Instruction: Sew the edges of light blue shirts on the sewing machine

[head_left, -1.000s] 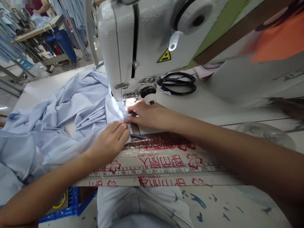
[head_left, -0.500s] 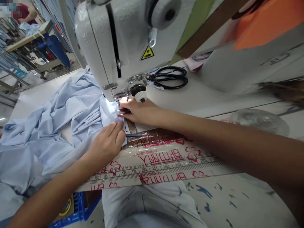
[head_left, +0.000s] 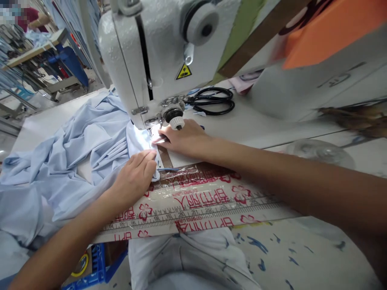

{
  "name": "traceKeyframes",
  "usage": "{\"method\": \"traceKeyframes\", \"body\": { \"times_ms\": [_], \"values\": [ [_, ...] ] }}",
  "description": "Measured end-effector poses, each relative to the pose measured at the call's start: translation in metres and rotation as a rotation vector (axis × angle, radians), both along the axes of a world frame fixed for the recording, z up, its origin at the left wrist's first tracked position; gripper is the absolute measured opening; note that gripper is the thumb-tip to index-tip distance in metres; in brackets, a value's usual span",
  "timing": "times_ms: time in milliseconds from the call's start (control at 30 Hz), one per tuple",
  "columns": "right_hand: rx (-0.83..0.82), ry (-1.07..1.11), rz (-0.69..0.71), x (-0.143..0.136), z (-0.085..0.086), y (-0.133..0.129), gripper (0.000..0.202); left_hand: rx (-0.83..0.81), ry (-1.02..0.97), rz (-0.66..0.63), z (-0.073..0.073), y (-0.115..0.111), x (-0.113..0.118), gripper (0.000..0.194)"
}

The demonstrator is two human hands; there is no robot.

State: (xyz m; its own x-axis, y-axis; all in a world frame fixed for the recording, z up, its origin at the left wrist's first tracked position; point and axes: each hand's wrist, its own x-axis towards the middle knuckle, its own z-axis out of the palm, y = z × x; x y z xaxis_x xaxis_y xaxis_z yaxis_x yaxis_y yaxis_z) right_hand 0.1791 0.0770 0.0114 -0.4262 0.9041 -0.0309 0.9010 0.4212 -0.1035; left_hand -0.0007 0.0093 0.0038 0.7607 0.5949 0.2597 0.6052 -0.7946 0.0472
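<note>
Nearest, beyond the pale cloth over the lap (head_left: 187,257), a ruler (head_left: 187,213) runs along the front of the table (head_left: 256,135). Above it the left hand (head_left: 136,171) lies palm down on the cloth (head_left: 99,133); its knuckles, bunched a second ago, have flattened and the fingers now reach out longer, close together. It is not clenched, though I cannot tell whether a fold is pinched underneath. The right hand (head_left: 189,139) has drawn its fingertips slightly back from the lit spot under the machine (head_left: 169,52), and the dark tips that poked out toward the cloth no longer show plainly. Its thumb and finger bend toward each other around something small and dark; what that is, and whether it is gripped, I cannot tell. Taken together, this looks like a small adjustment, with the cloth being steadied by the left hand while the right gives it a little room. The cloth is light blue, thin and soft: its edge lies smooth and brightly lit at the machine, with a small corner past the left fingers, while the rest spreads leftward in loose folds, a few of them in narrow, near-parallel creases. Farther back, black-handled scissors (head_left: 216,100) lie on the table, and well beyond, a person in dark red (head_left: 27,17) is at another bench (head_left: 32,50).
</note>
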Motion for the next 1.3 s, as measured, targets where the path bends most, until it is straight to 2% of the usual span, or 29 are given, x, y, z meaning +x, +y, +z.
{"method": "traceKeyframes", "body": {
  "times_ms": [100,200,267,367,533,733,833,1000,1100,1200,1300],
  "values": [
    [0.046,0.066,0.031,0.01,-0.003,-0.005,0.023,-0.314,-0.267,0.195,0.004,0.009,-0.008,0.013],
    [0.157,0.268,0.252,0.018,-0.013,-0.012,0.018,-0.577,-0.498,0.401,0.011,0.019,-0.017,0.01],
    [0.225,0.373,0.382,0.018,-0.021,-0.015,0.018,-0.669,-0.586,0.436,0.013,0.023,-0.02,0.013],
    [0.336,0.412,0.419,0.012,-0.029,-0.017,0.018,-0.738,-0.661,0.443,0.013,0.025,-0.019,0.014],
    [0.443,0.384,0.436,0.005,-0.034,-0.016,0.012,-0.763,-0.699,0.427,0.011,0.023,-0.016,0.012],
    [0.491,0.381,0.448,0.008,-0.033,-0.017,0.01,-0.754,-0.622,0.424,0.015,0.022,-0.018,0.007],
    [0.467,0.369,0.439,0.01,-0.032,-0.019,0.011,-0.735,-0.553,0.402,0.017,0.022,-0.019,0.005],
    [0.35,0.328,0.391,0.011,-0.031,-0.019,0.014,-0.612,-0.385,0.352,0.018,0.022,-0.019,0.005],
    [0.268,0.427,0.395,0.009,-0.027,-0.018,0.019,-0.577,-0.362,0.313,0.017,0.021,-0.019,0.007],
    [0.203,0.568,0.465,0.004,-0.02,-0.02,0.022,-0.544,-0.332,0.291,0.016,0.02,-0.018,0.006],
    [0.202,0.639,0.463,0.003,-0.011,-0.025,0.019,-0.514,-0.301,0.277,0.016,0.019,-0.018,0.007]
  ]
}}
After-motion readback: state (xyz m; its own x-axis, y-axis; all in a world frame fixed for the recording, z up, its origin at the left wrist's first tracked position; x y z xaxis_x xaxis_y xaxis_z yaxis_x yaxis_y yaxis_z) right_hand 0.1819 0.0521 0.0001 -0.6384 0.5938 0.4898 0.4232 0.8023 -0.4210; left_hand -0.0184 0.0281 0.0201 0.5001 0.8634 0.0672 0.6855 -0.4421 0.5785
